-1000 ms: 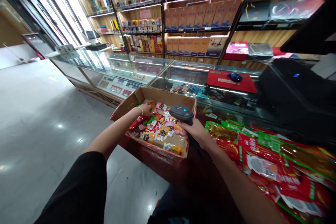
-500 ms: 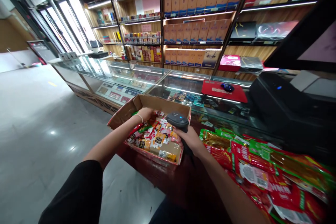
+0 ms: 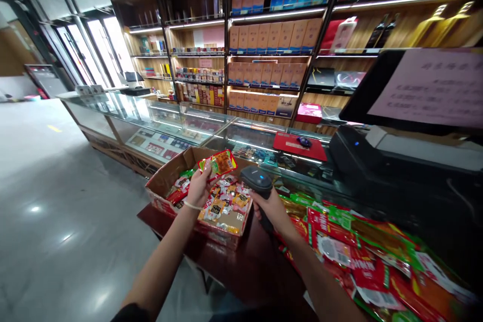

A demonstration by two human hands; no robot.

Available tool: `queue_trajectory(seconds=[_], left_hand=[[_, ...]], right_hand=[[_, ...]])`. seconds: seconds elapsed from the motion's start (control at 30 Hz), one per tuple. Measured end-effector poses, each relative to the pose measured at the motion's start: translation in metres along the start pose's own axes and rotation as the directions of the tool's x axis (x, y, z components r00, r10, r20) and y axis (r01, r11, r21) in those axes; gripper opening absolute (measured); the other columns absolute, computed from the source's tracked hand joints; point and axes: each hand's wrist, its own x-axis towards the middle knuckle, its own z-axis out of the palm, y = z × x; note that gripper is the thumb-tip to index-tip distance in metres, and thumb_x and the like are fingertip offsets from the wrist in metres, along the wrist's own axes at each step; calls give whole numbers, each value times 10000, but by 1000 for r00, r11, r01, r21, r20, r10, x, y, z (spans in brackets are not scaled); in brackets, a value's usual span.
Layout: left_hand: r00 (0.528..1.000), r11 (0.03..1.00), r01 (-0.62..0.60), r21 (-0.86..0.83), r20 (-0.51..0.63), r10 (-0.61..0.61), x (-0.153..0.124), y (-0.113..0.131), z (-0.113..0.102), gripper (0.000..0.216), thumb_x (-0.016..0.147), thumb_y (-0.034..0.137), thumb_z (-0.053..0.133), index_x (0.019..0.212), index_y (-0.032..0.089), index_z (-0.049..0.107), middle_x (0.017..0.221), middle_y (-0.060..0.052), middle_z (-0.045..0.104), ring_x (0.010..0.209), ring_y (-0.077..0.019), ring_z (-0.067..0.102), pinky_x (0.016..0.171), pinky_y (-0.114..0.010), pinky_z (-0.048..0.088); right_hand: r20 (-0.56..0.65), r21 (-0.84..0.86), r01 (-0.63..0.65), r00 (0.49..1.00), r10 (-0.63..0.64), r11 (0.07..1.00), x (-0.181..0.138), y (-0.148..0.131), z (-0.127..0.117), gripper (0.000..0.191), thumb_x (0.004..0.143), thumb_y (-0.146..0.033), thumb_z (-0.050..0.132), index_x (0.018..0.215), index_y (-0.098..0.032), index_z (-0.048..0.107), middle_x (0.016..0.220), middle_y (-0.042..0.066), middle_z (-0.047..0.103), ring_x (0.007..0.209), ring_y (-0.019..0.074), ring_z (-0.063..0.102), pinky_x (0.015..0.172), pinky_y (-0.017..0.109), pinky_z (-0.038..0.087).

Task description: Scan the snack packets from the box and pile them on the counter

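My left hand [image 3: 199,187] is closed on a small red-edged snack packet [image 3: 223,162], raised over a cardboard box [image 3: 222,238]. Inside the box lie many small wrapped snacks [image 3: 226,198] in white, orange and red. Wrapped round the handle of a dark barcode scanner [image 3: 256,179] is my right hand [image 3: 272,207]. The scanner's head sits by the box's right side, close to the packet but apart from it, with a blue light on top.
Larger red and green snack bags [image 3: 350,246] are piled on the right of the dark red table [image 3: 245,271]. Behind runs a glass display counter [image 3: 181,123] with a red mat [image 3: 298,147] and a mouse. A black register with a monitor [image 3: 426,88] stands at right.
My left hand has come up out of the box with a snack packet in it. The scanner stays in my right hand, and the view has tilted up.
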Motion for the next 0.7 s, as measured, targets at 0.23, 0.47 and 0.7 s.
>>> queue_trajectory(seconds=[0.23, 0.47, 0.7], left_hand=[[997, 998, 66, -21, 27, -66, -26, -19, 14, 283, 715, 298, 806, 816, 173, 573, 623, 74, 527, 510, -46, 536, 618, -202, 594], [984, 996, 50, 76, 167, -62, -49, -28, 41, 310, 719, 330, 779, 952, 168, 654, 792, -2, 671, 675, -115, 645, 699, -256, 592], [900, 951, -102, 293, 434, -37, -98, -91, 109, 403, 827, 376, 668, 1182, 193, 618, 1181, -78, 693, 1060, -224, 659, 935, -362, 524]], right_hand=[[42, -239, -38, 998, 49, 970, -34, -13, -40, 345, 756, -501, 715, 803, -229, 507, 446, -71, 530, 342, 122, 495, 355, 229, 388], [-125, -187, -77, 991, 54, 979, -60, -2, -78, 363, 720, -474, 760, 873, -234, 535, 463, -66, 546, 347, 132, 499, 345, 233, 381], [-410, -52, -56, 912, 30, 997, -110, 9, -163, 410, 704, -553, 773, 760, -228, 529, 461, -59, 523, 344, 121, 473, 327, 236, 377]])
